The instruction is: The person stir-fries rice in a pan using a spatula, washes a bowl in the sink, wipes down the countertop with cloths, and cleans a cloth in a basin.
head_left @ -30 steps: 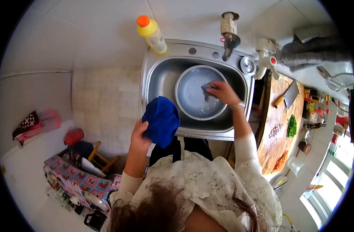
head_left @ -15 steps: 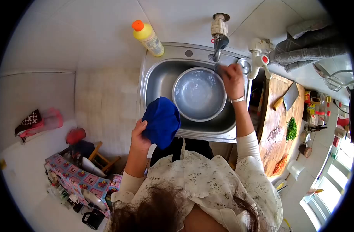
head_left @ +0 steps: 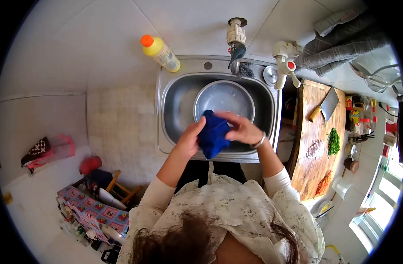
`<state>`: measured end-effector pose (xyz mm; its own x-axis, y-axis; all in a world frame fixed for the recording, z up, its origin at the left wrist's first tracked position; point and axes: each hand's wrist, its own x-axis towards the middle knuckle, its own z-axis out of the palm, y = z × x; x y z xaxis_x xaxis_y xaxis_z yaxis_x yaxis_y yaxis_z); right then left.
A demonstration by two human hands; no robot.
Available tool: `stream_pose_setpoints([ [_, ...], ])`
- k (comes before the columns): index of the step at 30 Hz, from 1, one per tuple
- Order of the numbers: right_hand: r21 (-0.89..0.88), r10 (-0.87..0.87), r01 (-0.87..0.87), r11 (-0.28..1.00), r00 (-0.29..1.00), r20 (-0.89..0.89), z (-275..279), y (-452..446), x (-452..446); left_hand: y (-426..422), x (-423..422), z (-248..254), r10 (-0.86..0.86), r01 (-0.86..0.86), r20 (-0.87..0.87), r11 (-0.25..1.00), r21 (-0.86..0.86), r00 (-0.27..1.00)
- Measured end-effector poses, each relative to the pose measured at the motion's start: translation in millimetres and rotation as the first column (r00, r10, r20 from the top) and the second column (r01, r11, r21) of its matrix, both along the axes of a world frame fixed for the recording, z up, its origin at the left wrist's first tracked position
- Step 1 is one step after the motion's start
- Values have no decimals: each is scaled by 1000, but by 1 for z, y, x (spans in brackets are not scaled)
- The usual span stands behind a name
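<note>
A bunched blue cloth (head_left: 213, 135) is held over the front edge of the sink (head_left: 177, 99). My left hand (head_left: 190, 138) grips its left side. On its right side my right hand (head_left: 242, 127) holds the cloth too, its fingers curled at the edge, with a bracelet on the wrist. Behind the cloth, a round metal basin (head_left: 225, 97) sits in the sink, partly covered by the cloth and my right hand. A dark scouring pad (head_left: 246, 70) lies on the sink's back ledge beside the tap (head_left: 236, 50).
A yellow bottle (head_left: 161, 53) with an orange cap stands at the sink's back left corner. To the right, a wooden board (head_left: 307, 169) bears a cleaver (head_left: 329, 104), chopped greens (head_left: 333, 141) and other chopped food. A gray towel (head_left: 338, 48) hangs at the upper right.
The pad has left my right hand and lies on the ledge. My right hand has come down to the cloth, which my left hand has moved right, nearer the basin.
</note>
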<state>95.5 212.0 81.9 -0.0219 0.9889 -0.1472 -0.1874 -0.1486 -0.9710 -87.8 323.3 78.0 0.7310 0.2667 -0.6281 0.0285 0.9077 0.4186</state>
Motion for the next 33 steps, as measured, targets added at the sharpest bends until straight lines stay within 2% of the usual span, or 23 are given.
stream_pose_setpoints([
  [2, -119, -206, 222, 968, 970, 130, -33, -16, -3, 6, 12, -7, -53, 70, -95, 980, 185, 994],
  [4, -351, -588, 569, 744, 806, 61, -74, -24, 12, 23, 10, -31, -158, 227, -191, 877, 424, 969],
  [5, -461, -633, 597, 657, 768, 92, -66, -20, 16, 29, 11, -42, -156, 263, -277, 873, 411, 948],
  [6, -327, -604, 701, 634, 712, 358, -80, -22, 18, 30, 14, -62, -77, 313, -462, 831, 459, 883],
  [8, -4, -484, 774, 633, 400, 779, -137, -29, 14, 28, 18, -96, 133, 436, -748, 741, 511, 650],
  [9, -87, -586, 820, 566, 475, 656, -165, -27, 13, 24, 29, -78, 253, 565, -833, 636, 526, 492],
  [10, -18, -515, 772, 635, 440, 735, -160, -18, 6, 20, 33, -75, 226, 553, -802, 620, 556, 553],
  [12, -148, -139, 655, 741, 366, 920, -150, 6, -19, 7, 35, -74, 164, 523, -731, 598, 607, 662],
  [13, -218, -26, 605, 766, 368, 930, -167, 11, -28, 3, 37, -81, 73, 437, -662, 696, 570, 746],
  [14, -282, 80, 555, 783, 360, 930, -183, 19, -31, -6, 35, -123, 116, 412, -686, 724, 553, 718],
  [15, -446, 149, 453, 772, 552, 820, -155, 28, -21, -12, 37, -145, 149, 379, -681, 737, 560, 717],
  [18, -298, -47, 659, 690, 453, 890, -195, 28, -1, -13, 54, -128, 86, 402, -790, 824, 399, 608],
  [19, -389, -130, 746, 541, 530, 838, -190, 38, -3, -14, 62, -136, 68, 357, -814, 875, 326, 577],
  [20, -244, -342, 830, 501, 449, 826, -193, 46, -14, -12, 69, -149, 49, 306, -835, 918, 254, 548],
  [21, -484, -520, 742, 464, 671, 529, -194, 44, -13, -6, 70, -162, -23, 152, -675, 979, 133, 737],
  [22, -668, -660, 567, 482, 736, 148, -165, 46, -11, -2, 71, -176, -72, 45, -499, 997, -66, 864],
  [24, -604, -646, 545, 581, 761, 65, -130, 46, -26, 3, 84, -141, 98, -143, -234, 973, -183, 967],
  [25, -603, -643, 509, 614, 766, -9, -102, 47, -29, 11, 83, -148, 67, -121, -154, 919, -374, 986],
  [26, -529, -575, 508, 680, 817, 47, -102, 45, -32, 15, 81, -154, 89, -157, -182, 902, -403, 979],
  [28, -303, -531, 603, 738, 796, 291, -129, 41, -50, 8, 73, -181, 136, -163, -143, 967, -196, 980],
  [30, -314, -472, 736, 600, 642, 604, -105, 55, -48, -4, 66, -225, 211, -221, -84, 966, -134, 974],
  [31, -299, -405, 794, 529, 546, 734, -98, 60, -45, -17, 72, -212, 242, -267, -152, 948, -174, 958],
  [33, -378, -367, 811, 447, 552, 749, -117, 65, -27, -34, 76, -204, 337, -382, -269, 915, -133, 902],
])
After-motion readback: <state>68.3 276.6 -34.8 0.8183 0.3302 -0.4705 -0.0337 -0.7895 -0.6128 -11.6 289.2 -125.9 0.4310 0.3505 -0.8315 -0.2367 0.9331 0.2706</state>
